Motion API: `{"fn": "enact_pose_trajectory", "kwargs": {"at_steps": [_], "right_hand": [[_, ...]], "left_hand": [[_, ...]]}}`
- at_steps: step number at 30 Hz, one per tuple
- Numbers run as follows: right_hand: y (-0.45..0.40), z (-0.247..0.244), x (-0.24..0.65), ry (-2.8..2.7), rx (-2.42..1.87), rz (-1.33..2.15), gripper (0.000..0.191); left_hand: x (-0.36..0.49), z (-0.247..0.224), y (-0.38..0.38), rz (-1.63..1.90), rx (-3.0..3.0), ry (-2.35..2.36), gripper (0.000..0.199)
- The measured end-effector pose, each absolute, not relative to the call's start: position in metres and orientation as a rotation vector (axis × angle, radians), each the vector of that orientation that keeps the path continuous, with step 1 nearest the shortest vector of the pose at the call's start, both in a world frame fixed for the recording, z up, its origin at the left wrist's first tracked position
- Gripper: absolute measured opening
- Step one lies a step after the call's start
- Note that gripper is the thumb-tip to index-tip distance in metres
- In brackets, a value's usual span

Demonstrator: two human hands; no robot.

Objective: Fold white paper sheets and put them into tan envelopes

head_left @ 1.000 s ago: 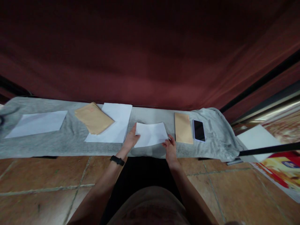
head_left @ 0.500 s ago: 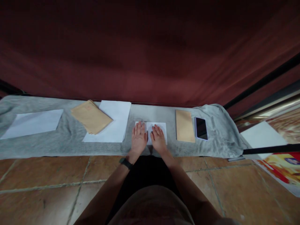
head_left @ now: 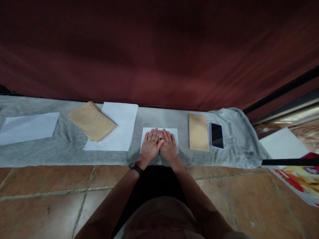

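Observation:
Both palms lie flat on a small white sheet of paper [head_left: 147, 130] that looks folded, on the grey cloth right in front of me. My left hand [head_left: 150, 146], with a dark watch on the wrist, covers its left half; the fingers are stretched out. My right hand [head_left: 168, 145] rests on the right half, fingers also extended. The two hands touch around the middle of the paper, thumbs close together. Much of the sheet is hidden under them. A single tan envelope [head_left: 198, 132] lies to the right of my right hand.
Left of my hands, several tan envelopes [head_left: 93, 122] overlap larger white sheets [head_left: 122, 127]. Another white sheet [head_left: 30, 127] lies farther left. A phone [head_left: 217, 135] sits right of the single envelope. A dark red curtain [head_left: 159, 66] hangs behind the grey-covered bench [head_left: 164, 116]; tiled floor [head_left: 57, 212] is below.
My hands have come together over the middle of the white paper, from being a little apart on its two halves. The view has shifted slightly.

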State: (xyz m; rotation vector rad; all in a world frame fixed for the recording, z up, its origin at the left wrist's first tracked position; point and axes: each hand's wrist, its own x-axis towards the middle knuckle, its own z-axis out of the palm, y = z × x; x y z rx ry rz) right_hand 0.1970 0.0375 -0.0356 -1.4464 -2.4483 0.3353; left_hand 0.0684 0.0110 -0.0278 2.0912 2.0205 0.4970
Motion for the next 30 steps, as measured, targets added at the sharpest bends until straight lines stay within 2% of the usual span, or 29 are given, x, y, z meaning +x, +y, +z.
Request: {"fn": "enact_pose_trajectory", "kwargs": {"at_steps": [19,25,30], "right_hand": [[0.055,-0.042,0.218,-2.189,-1.614,0.231,0.055],[0.035,-0.04,0.199,-2.4,-1.361,0.303,0.049],[0.027,-0.042,0.201,-2.442,-1.343,0.264,0.049]], "left_hand": [[0.053,-0.032,0.012,0.514,1.98,2.21,0.058],[0.052,-0.029,0.011,0.328,2.047,2.239,0.054],[0.052,-0.028,0.012,0.234,2.081,2.279,0.054]]}}
